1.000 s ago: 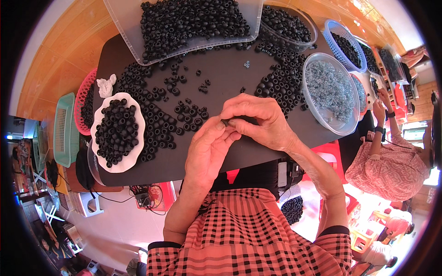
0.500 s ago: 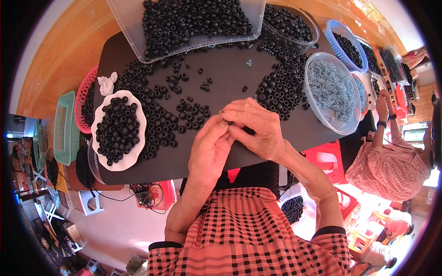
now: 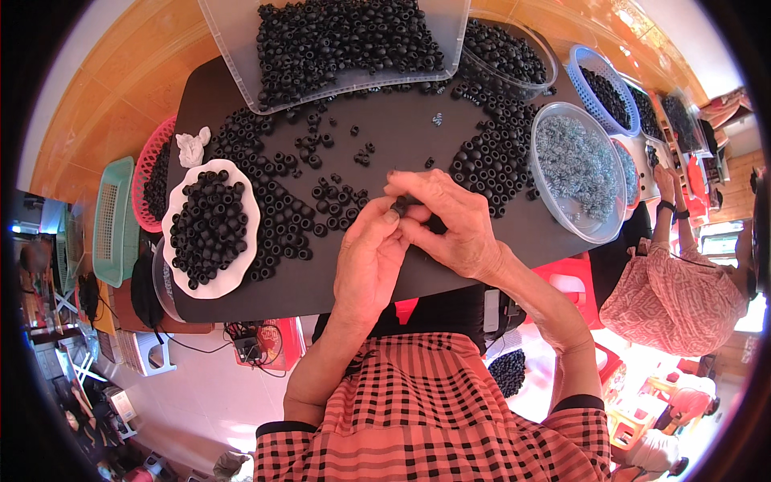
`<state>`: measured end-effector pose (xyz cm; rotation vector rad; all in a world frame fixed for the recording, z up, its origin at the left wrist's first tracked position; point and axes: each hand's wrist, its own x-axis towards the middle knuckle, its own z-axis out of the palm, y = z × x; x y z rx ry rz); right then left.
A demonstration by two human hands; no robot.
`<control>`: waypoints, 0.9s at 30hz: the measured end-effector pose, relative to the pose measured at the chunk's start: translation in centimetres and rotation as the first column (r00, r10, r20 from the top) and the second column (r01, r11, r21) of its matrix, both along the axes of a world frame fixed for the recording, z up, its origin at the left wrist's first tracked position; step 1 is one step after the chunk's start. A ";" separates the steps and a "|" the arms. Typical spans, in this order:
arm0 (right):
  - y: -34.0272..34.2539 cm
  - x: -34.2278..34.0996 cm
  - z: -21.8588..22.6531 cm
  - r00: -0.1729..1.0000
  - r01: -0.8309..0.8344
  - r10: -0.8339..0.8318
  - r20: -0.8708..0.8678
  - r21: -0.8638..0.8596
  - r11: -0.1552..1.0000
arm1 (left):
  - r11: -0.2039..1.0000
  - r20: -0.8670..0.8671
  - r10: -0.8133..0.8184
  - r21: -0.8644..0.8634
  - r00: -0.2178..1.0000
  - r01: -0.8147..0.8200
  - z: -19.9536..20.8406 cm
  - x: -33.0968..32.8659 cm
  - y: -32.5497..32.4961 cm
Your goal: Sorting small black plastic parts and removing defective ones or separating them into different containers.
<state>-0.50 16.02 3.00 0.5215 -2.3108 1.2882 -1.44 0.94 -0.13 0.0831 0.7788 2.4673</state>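
My left hand and my right hand meet above the near part of the dark table. Between their fingertips shows a small round black bead-like piece. The left thumb and fingers pinch it, and the right fingers close round it from the other side. Many matching black pieces with holes lie loose to the left of my hands, and another spread lies to the right. A scalloped white plate at the left is heaped with them. Small metal springs fill a clear round tub on the right.
A large clear bin of black pieces stands at the far edge, beside a round tub. Pink, green and blue baskets flank the table. A co-worker's sleeve is at the right.
The right index finger has lifted and opened away from the left fingertips, and the black piece between them now shows more. The view has shifted slightly.
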 end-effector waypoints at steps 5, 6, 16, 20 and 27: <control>0.6 -0.6 -0.3 0.990 -0.015 0.041 -0.133 0.191 0.981 | 0.999 0.028 0.036 -0.012 0.999 -0.035 0.7 0.2 0.2; 0.7 -0.7 -0.4 0.983 -0.020 0.063 -0.174 0.240 0.971 | 0.999 0.029 0.036 -0.010 0.999 -0.036 0.6 0.2 0.2; 0.5 -0.6 -1.7 0.973 -0.041 0.093 -0.211 0.237 0.971 | 0.998 0.036 0.015 -0.056 0.999 -0.013 0.8 0.2 0.4; 0.6 -0.6 -1.2 0.976 -0.003 0.059 -0.210 0.255 0.967 | 0.999 0.039 0.024 -0.037 0.999 -0.023 0.6 0.3 0.3; 1.0 -0.8 -0.3 0.975 -0.024 0.094 -0.202 0.322 0.946 | 0.999 -0.011 0.031 0.031 0.999 -0.030 -0.8 0.1 0.1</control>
